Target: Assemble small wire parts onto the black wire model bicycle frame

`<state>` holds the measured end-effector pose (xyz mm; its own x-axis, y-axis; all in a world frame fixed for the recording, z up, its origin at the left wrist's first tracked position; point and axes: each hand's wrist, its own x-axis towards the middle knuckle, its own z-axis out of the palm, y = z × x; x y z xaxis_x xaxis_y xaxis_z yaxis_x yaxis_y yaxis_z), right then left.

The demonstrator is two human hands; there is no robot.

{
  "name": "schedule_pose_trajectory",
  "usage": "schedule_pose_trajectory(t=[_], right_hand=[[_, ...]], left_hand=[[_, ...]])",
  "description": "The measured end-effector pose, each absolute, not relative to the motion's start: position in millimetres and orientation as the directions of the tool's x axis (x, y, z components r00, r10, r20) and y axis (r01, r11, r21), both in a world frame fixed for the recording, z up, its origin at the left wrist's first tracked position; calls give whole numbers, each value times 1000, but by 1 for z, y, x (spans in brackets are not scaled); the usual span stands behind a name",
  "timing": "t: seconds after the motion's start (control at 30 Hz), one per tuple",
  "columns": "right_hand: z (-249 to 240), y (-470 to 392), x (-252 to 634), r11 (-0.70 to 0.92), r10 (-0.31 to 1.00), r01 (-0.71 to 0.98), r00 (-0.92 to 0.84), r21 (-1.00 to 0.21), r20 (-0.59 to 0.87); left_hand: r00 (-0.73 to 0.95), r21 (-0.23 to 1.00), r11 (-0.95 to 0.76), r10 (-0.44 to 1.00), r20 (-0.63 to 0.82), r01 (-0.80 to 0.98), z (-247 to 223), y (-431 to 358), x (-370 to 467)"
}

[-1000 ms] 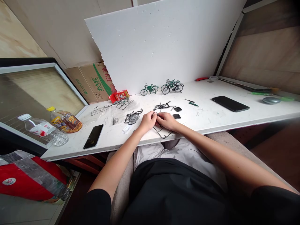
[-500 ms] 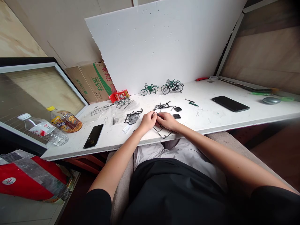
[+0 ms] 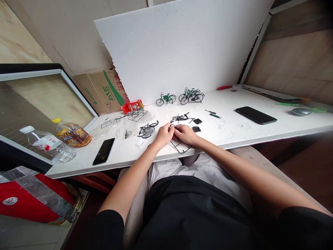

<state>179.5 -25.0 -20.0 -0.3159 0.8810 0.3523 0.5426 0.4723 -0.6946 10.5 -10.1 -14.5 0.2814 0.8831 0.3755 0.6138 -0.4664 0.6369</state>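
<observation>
My left hand (image 3: 165, 134) and my right hand (image 3: 186, 134) meet near the front edge of the white table. Their fingers close together on a small black plastic part (image 3: 173, 127), mostly covered by the fingertips. Below my right hand lies a black sprue frame (image 3: 183, 150), sticking out toward the table's edge. Beyond the fingers is a cluster of black model bicycle parts (image 3: 180, 117). To the left sit black model wheels (image 3: 147, 131). Two small black square pieces, one of them this block (image 3: 196, 129), rest to the right of my right hand.
Several assembled model bicycles (image 3: 166, 99) stand at the back by a white foam board (image 3: 182, 45). One phone (image 3: 104, 151) lies left, another phone (image 3: 256, 115) right. Bottles (image 3: 72, 133), a red packet (image 3: 132, 106), a green-handled tool (image 3: 214, 115) and a mouse (image 3: 301, 111) are also around.
</observation>
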Motion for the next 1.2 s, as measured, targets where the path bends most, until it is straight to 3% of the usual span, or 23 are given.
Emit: schedule_pose_trajectory(t=[1.2], right_hand=[[-20,-25,179,459,888,559,-306,-691,342]], left_hand=[[285,607,-482,873,397,631,-17,-8,10]])
